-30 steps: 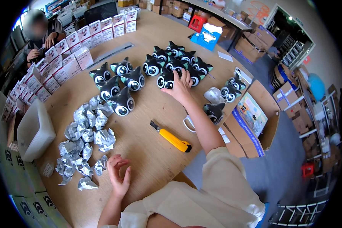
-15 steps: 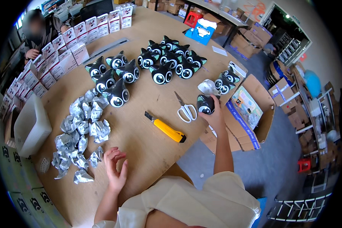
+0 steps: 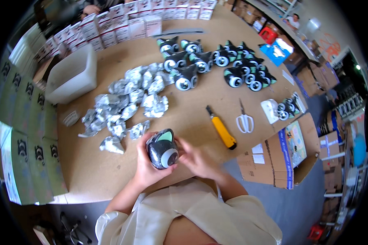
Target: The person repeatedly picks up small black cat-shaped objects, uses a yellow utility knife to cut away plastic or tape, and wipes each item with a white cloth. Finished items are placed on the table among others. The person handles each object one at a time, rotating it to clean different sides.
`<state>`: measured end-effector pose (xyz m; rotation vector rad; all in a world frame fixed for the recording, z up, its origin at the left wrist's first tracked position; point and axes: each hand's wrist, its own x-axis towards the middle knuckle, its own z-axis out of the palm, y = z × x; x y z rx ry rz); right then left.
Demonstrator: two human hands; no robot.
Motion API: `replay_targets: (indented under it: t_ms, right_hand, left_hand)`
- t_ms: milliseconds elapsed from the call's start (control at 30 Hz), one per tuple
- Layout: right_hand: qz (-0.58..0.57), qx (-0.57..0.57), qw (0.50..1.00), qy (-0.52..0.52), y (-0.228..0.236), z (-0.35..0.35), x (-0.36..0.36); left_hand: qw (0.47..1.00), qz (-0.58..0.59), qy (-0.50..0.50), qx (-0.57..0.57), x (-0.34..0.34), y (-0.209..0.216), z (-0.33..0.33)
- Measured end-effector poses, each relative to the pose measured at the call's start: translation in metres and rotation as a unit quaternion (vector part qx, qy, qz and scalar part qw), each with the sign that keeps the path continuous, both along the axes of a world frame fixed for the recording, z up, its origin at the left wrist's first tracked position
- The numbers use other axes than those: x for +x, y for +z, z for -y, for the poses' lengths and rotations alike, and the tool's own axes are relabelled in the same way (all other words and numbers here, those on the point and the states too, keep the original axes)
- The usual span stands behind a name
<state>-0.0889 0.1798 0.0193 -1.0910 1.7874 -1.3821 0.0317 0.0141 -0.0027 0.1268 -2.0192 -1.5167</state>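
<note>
In front of my body, my left hand point(image 3: 145, 161) is wrapped round a black cat-head figure point(image 3: 161, 149) with pale green inner ears and large white-ringed eyes. My right hand point(image 3: 194, 157) is just right of the figure, slightly blurred, with its fingers loosely apart; whether they touch it is hard to see. Crumpled silver wrappers point(image 3: 124, 106) lie beyond my left hand. To the right of my hands are a yellow utility knife point(image 3: 223, 130) with a black end and white-handled scissors point(image 3: 245, 122).
More cat heads point(image 3: 186, 77) stand in groups across the far table, with two at the right edge point(image 3: 288, 108) beside a white piece point(image 3: 269, 110). An open carton point(image 3: 280, 163) stands off the right edge. A white bin point(image 3: 75, 75) and green boxes point(image 3: 32, 159) line the left; small boxes point(image 3: 120, 30) the back.
My right hand has brought a cat head from the table's right edge to my front, where my left hand now holds it. The view has turned, so the table appears shifted right.
</note>
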Motion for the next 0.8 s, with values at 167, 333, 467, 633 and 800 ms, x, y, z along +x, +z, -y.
replay_targets:
  t_ms: [167, 333, 467, 633, 800]
  right_hand:
    - [-0.467, 0.261, 0.785, -0.310, -0.015, -0.037, -0.042]
    - [-0.486, 0.284, 0.764, -0.317, -0.056, -0.059, -0.062]
    - [-0.479, 0.219, 0.796, -0.298, -0.041, -0.056, -0.064]
    - [-0.307, -0.029, 0.944, -0.119, 0.007, -0.036, -0.025]
    - [-0.422, -0.069, 0.904, -0.004, 0.017, -0.019, -0.010]
  left_hand:
    - [0.994, 0.075, 0.039, 0.075, 0.044, 0.002, 0.030]
    - [0.991, 0.081, 0.079, -0.076, 0.058, -0.003, 0.049]
    - [0.994, 0.070, 0.066, 0.050, 0.058, -0.013, 0.046]
    - [0.993, 0.046, 0.042, 0.102, 0.058, -0.017, 0.048]
    - [0.996, 0.068, 0.033, 0.043, 0.055, -0.019, 0.056]
